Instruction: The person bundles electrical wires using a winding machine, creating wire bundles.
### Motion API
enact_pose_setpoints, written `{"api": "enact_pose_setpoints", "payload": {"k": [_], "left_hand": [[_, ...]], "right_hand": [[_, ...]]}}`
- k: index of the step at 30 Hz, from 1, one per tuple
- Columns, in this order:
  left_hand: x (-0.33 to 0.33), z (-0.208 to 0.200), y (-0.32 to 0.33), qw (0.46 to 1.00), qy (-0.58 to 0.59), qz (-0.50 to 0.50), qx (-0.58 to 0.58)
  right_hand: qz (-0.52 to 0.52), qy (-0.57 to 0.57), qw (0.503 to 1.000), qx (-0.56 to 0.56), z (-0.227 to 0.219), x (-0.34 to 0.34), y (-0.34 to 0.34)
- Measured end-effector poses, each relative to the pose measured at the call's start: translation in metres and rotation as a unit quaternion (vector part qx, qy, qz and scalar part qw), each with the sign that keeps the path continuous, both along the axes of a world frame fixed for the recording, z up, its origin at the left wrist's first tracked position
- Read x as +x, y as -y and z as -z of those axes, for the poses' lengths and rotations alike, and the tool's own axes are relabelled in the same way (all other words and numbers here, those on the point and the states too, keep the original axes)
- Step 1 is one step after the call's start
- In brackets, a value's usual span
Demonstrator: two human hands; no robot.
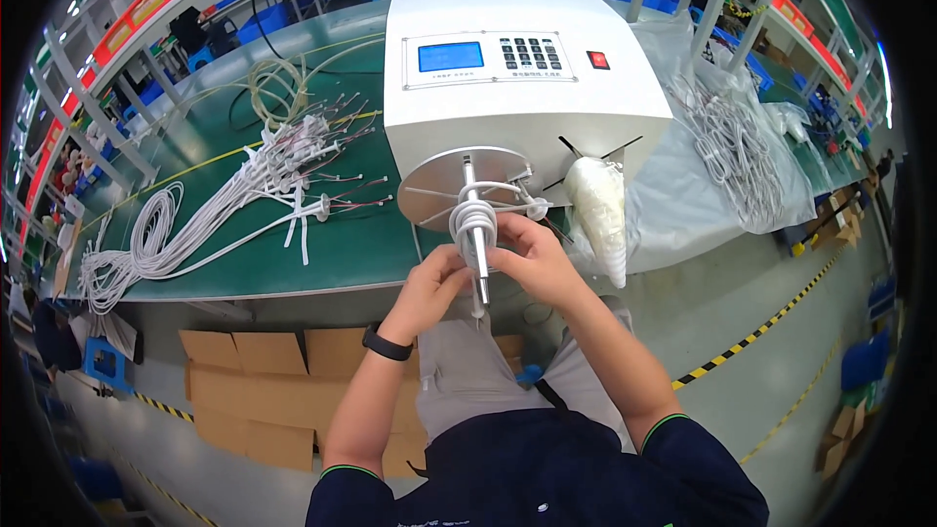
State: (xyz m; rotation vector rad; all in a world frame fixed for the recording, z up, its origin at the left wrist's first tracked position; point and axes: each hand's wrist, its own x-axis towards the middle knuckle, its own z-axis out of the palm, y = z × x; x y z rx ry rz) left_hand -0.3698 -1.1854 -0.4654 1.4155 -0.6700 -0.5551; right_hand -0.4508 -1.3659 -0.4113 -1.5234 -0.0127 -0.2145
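Observation:
A coil of white cable [473, 220] is wound round the metal spindle of a white winding machine [527, 68], in front of its round metal disc [429, 190]. My left hand [429, 291] closes on the coil's lower left side, its fingertips partly hidden behind the cable. From the right, my right hand [535, 259] grips the coil, with thumb and fingers bent round it. A white connector end [537, 208] of the cable sticks out beside the disc, just above my right hand. The spindle's tip points down toward me between both hands.
Bundled white cables [210, 200] with thin wire ends lie left on the green table [361, 268]. More coiled cables [737, 151] rest on plastic sheeting at right. A white film-wrapped cone [597, 210] hangs from the machine. Flattened cardboard [249, 390] covers floor below.

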Motion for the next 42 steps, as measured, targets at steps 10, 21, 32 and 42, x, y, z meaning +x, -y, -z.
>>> {"api": "enact_pose_setpoints", "payload": {"k": [10, 21, 32, 42], "left_hand": [[-0.012, -0.04, -0.011, 0.986, 0.15, -0.062, 0.039], [0.006, -0.083, -0.005, 0.864, 0.45, -0.222, 0.026], [-0.007, -0.043, 0.0, 0.963, 0.22, -0.157, -0.02], [0.005, -0.052, -0.007, 0.988, 0.134, -0.038, -0.063]], "right_hand": [[-0.009, 0.018, 0.956, 0.292, -0.006, 0.0, -0.011], [0.189, 0.122, 0.973, 0.041, -0.01, 0.002, -0.021], [0.238, 0.202, 0.915, -0.256, -0.032, -0.01, -0.013], [0.173, 0.098, 0.957, -0.212, -0.031, -0.015, -0.005]]}}
